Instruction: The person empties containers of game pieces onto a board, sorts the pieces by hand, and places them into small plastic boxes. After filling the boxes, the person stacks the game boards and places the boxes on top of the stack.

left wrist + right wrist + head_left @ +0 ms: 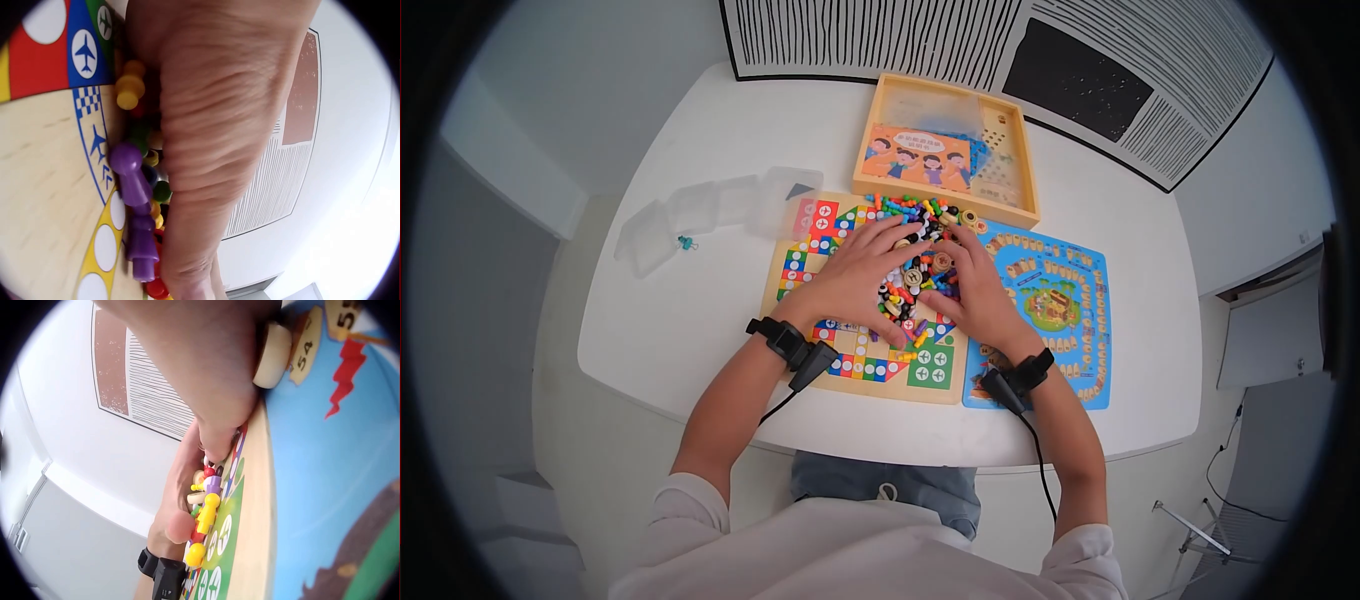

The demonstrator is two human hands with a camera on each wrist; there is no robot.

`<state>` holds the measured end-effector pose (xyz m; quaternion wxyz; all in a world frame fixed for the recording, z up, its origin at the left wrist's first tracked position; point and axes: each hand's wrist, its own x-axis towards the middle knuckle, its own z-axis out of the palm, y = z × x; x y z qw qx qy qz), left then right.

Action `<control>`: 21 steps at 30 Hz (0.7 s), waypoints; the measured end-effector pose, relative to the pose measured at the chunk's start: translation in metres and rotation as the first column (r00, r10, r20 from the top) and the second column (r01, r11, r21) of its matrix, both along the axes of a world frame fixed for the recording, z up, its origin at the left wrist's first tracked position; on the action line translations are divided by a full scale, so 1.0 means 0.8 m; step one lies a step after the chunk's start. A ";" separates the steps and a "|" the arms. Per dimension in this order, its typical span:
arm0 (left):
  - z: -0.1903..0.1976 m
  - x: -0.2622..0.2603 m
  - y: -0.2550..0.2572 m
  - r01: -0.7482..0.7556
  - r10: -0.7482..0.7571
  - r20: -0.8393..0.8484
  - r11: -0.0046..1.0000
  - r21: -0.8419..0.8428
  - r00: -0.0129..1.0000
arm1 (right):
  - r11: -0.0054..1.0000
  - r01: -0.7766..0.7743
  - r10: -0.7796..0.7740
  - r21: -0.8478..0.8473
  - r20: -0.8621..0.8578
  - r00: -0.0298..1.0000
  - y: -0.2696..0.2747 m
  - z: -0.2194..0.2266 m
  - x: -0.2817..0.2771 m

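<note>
Closest in, we see black wristbands that carry small cameras and leave the fingers bare. Over the right half of the aeroplane ludo board, the left hand and right hand arch with fingers spread and gently bent, clamped on nothing that we can make out. Their far fingertips come close together; whether they touch, we cannot tell. Between them, on the board's right side and reaching towards its far edge, lies the heap of game pieces: coloured pawns, black and white pieces, wooden discs. We judge that the hands curve like walls because rounded pieces, such as the purple pawn beside the left hand, could roll outwards. Along the board's right edge lies a blue path-game board, with a pale wooden disc close against the right hand's heel. To the ludo board's left stand translucent plastic boxes, one overlapping its far left corner, and a teal binder clip, perhaps there to give the hands room. Past its far edge, a wooden tray contains an orange booklet; behind rises a black-and-white lined panel.
</note>
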<state>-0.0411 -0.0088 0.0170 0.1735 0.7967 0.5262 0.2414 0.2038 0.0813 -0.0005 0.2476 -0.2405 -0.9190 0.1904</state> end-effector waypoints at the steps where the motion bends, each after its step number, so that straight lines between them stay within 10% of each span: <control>1: -0.001 0.000 0.000 -0.001 0.001 0.001 1.000 -0.003 1.000 | 1.000 0.012 -0.012 -0.027 -0.023 1.000 0.000 0.002 -0.002; 15: -0.020 -0.001 0.014 -0.065 0.060 0.151 0.998 0.027 0.987 | 0.998 0.032 -0.035 -0.053 -0.053 0.998 0.005 0.007 -0.009; 17: -0.021 0.001 0.013 -0.068 0.062 0.176 0.997 0.028 0.982 | 0.978 0.070 -0.069 0.198 -0.011 0.998 -0.010 0.033 -0.002; 21: -0.028 -0.001 0.016 -0.078 0.060 0.199 0.993 0.083 0.978 | 0.947 -0.298 0.285 0.125 0.110 0.952 -0.064 0.075 0.023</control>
